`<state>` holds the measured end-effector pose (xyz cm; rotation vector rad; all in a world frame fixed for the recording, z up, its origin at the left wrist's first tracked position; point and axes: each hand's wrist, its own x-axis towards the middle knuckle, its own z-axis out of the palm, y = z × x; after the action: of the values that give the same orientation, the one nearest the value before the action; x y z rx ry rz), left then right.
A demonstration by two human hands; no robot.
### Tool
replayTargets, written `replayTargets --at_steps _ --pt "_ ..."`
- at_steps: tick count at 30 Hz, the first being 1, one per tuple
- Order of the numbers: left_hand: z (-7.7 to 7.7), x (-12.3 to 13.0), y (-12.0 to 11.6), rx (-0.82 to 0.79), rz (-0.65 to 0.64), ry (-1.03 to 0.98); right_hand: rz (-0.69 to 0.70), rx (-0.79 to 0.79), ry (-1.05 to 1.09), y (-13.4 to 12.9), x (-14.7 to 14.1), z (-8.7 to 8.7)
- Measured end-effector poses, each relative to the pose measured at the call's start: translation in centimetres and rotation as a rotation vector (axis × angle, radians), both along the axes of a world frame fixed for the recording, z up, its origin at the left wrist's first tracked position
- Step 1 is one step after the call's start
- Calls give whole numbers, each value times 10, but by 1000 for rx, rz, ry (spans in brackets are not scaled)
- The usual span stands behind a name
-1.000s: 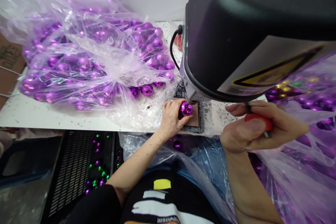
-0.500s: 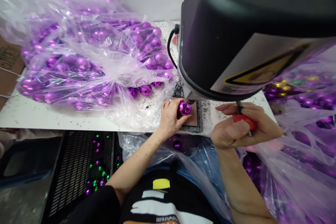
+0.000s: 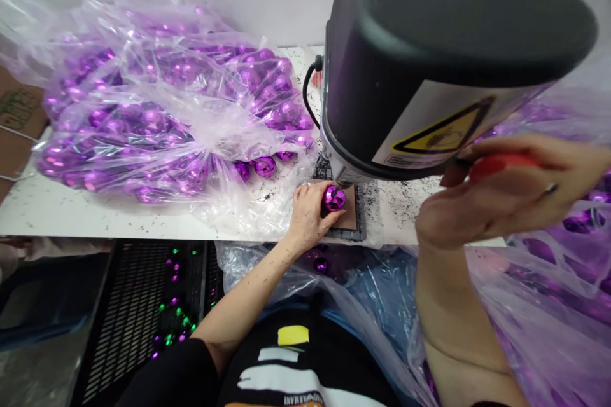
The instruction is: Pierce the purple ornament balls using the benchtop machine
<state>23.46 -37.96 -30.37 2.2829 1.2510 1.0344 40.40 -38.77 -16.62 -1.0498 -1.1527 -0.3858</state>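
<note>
Under the black drill-like machine (image 3: 429,63), my left hand (image 3: 309,213) grips a shiny purple ball (image 3: 334,198) between thumb and fingers. The ball rests over a brown board (image 3: 350,216) on a dark metal base, and the machine's tip meets the top of the ball. At the right, my right hand (image 3: 506,191) is closed around a red handle knob (image 3: 503,166), slightly blurred. A yellow warning label shows on the machine's housing above the hands.
Clear plastic bags of purple balls (image 3: 143,121) cover the left of the white table (image 3: 95,219); more bagged balls (image 3: 558,318) lie at right. A black crate (image 3: 128,311) with green and purple beads stands below left. Dark shavings are scattered near the machine.
My right hand has moved right and up with the red knob in it. My left hand still holds the ball in nearly the same place. The view has shifted slightly, showing more of the machine's top.
</note>
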Motion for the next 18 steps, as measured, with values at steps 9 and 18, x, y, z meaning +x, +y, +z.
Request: replayTargets --at_steps 9,18 --pt "10 -20 -43 -19 -170 21 134 -100 93 39 5 38" --pt "39 -63 -31 -73 -79 99 113 -132 248 39 13 34"
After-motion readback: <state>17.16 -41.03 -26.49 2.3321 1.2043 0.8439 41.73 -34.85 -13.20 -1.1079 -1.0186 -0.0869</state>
